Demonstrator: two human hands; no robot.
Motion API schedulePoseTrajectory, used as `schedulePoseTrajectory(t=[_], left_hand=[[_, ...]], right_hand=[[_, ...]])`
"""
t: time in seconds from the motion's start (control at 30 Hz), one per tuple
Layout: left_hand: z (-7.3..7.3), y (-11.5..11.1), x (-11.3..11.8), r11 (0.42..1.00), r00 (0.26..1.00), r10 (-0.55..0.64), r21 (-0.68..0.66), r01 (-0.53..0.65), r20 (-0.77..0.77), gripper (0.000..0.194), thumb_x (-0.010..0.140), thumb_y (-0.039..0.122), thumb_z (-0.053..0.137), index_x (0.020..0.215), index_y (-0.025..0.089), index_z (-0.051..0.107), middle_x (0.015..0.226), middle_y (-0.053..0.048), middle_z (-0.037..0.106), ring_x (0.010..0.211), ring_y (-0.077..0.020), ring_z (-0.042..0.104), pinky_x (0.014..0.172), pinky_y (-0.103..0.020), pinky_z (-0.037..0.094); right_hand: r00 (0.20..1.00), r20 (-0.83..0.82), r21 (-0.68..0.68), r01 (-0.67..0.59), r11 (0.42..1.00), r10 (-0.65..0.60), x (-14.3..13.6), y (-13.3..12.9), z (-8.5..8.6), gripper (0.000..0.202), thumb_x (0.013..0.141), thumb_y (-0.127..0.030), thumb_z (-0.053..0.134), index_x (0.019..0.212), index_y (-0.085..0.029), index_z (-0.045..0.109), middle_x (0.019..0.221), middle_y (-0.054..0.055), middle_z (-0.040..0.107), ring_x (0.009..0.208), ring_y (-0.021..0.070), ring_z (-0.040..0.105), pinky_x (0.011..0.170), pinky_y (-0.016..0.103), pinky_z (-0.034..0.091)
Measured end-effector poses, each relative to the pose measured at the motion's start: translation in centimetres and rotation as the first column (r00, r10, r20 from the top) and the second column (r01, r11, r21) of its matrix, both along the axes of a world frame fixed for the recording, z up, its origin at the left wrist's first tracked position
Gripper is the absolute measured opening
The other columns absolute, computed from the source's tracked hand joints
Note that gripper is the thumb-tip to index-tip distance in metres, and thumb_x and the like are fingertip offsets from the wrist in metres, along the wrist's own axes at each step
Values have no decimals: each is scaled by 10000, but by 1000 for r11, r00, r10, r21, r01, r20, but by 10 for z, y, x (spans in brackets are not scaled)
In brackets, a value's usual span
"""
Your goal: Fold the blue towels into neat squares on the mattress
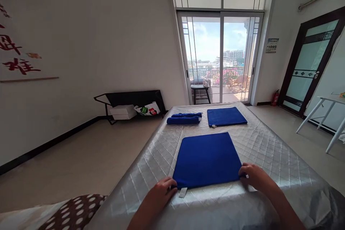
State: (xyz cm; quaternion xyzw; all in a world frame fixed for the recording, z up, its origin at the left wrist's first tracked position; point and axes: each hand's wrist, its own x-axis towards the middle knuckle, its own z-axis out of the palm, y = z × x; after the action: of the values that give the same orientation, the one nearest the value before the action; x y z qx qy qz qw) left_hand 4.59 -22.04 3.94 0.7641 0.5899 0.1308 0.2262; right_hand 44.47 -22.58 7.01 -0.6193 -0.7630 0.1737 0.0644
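Note:
A flat, square blue cloth (207, 160) lies spread on the silver quilted mattress (145, 172) right before me, a white tag (183, 192) sticking out from its near edge. My left hand (163, 190) has its fingers closed at the near left corner of this cloth. At the near right corner, my right hand (252, 175) pinches the edge between thumb and fingers. Farther back on the mattress lie a second flat blue cloth (226, 116) and, to its left, rolled blue cloths (184, 118) side by side.
Against the left wall stands a black rack (134, 99) with white boxes (122, 112) and a printed bag (148, 109). Brown polka-dot fabric (75, 212) is at the lower left. A white-legged table (332, 100) and a fire extinguisher (275, 98) are on the right.

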Motion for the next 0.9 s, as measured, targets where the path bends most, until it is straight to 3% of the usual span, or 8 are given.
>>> schedulePoseTrajectory(t=[0.2,0.4,0.5,0.6,0.67,0.8,0.9], left_hand=[[-9,2,-3,998,999,-36,43,37,-9,321,940,395,418,936,284,719,1072,-7,740,949,-187,703,894,-282,517],[-11,2,-5,992,999,-23,126,18,44,314,952,374,401,951,276,700,1079,-39,743,967,-201,722,912,-303,546],[-9,1,-8,978,987,-28,206,-6,160,310,965,393,407,1031,287,691,1087,-44,753,875,-199,740,840,-315,594],[-10,2,-9,967,965,-30,252,-38,259,343,991,461,394,1072,299,686,933,-15,778,697,-180,743,725,-301,625],[-11,3,-10,943,955,-32,326,-69,294,354,988,519,417,1034,304,695,858,3,785,689,-185,760,695,-289,635],[-8,2,-8,825,954,-69,554,-110,293,354,986,563,478,1010,302,716,919,8,810,788,-191,788,718,-267,649],[3,-5,-4,749,962,-88,654,-109,260,321,958,557,568,1041,288,722,972,8,815,792,-186,791,724,-261,655]], right_hand=[[996,72,90,-61,994,54,-3,0,2,273,845,-149,548,873,-261,795,989,36,769,955,203,713,938,295,484],[999,40,279,-38,960,28,5,3,-9,265,928,-177,488,937,-262,739,963,22,780,793,178,743,767,269,530],[998,-17,438,-40,898,53,12,4,-16,254,978,-221,455,966,-265,705,903,22,789,677,177,740,651,264,537],[989,-95,561,-44,827,117,18,5,-16,272,1020,-272,417,1000,-257,688,864,34,792,601,173,727,576,262,545],[978,-139,623,-37,781,157,20,4,-13,286,1038,-305,401,1012,-254,682,864,40,790,596,173,728,561,265,560],[956,-172,741,-32,670,237,21,0,0,277,1051,-316,401,1019,-257,670,889,35,782,683,176,754,608,271,610],[953,-153,797,-38,603,262,24,-5,10,218,1039,-309,457,1059,-262,669,961,34,781,773,175,769,670,276,642]])
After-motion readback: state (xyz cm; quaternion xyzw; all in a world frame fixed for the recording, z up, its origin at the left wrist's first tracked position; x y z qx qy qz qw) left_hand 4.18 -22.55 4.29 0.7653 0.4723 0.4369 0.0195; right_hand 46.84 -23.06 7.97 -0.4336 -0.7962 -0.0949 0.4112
